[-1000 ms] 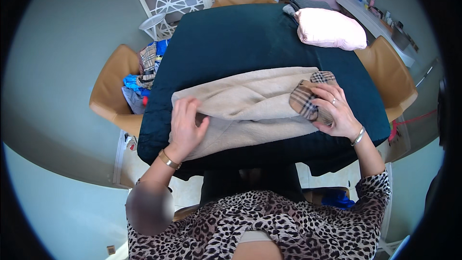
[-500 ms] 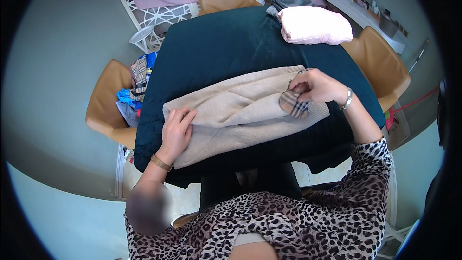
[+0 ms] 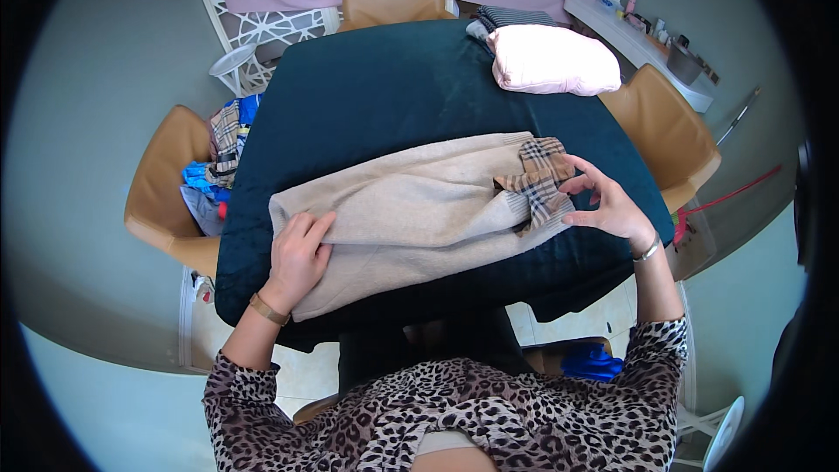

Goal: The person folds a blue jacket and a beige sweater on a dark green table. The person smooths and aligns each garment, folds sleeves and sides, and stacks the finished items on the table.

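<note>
A beige knitted garment (image 3: 411, 214) lies folded lengthwise across the near part of a table covered in dark teal cloth (image 3: 393, 87). Its checked collar piece (image 3: 535, 183) sits at the right end. My left hand (image 3: 297, 258) grips the garment's left end, with its fingers over the folded edge. My right hand (image 3: 603, 201) hovers just right of the checked collar, fingers spread, fingertips at the fabric's edge.
A folded pink garment (image 3: 551, 61) rests on a striped one (image 3: 516, 16) at the table's far right corner. Tan chairs stand at the left (image 3: 162, 183), the far side (image 3: 393, 2) and the right (image 3: 664, 122). Colourful clothes (image 3: 218, 166) are heaped on the left chair.
My right hand has lifted off the checked collar and opened beside it. My left hand has stayed on the garment's left end.
</note>
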### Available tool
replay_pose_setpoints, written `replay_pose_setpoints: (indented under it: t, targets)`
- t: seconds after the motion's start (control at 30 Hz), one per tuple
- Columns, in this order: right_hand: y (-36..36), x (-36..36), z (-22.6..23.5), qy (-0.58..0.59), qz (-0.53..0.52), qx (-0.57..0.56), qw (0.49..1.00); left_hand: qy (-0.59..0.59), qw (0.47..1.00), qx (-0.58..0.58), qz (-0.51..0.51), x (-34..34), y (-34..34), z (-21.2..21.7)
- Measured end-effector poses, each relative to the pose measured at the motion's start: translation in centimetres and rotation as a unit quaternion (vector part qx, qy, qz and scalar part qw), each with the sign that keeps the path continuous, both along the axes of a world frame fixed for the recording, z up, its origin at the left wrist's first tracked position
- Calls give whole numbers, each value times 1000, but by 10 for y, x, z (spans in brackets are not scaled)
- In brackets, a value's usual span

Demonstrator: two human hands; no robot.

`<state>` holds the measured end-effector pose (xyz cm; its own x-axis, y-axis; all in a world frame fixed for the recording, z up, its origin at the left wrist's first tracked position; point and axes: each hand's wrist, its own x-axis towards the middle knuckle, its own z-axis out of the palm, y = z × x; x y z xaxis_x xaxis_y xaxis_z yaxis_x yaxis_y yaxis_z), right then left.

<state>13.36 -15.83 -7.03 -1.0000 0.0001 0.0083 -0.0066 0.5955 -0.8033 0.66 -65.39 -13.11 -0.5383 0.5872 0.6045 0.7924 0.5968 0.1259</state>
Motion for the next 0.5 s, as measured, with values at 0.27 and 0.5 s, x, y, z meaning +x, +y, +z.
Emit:
replay_pose_setpoints:
  t: [0.27,0.5]
  targets:
    - [-22,-24,13,59,19,176,983,-47,999,26,1,-4,-1,-6]
    - [-44,-37,15,152,85,186,967,-159,978,128,50,0,-12,-9]
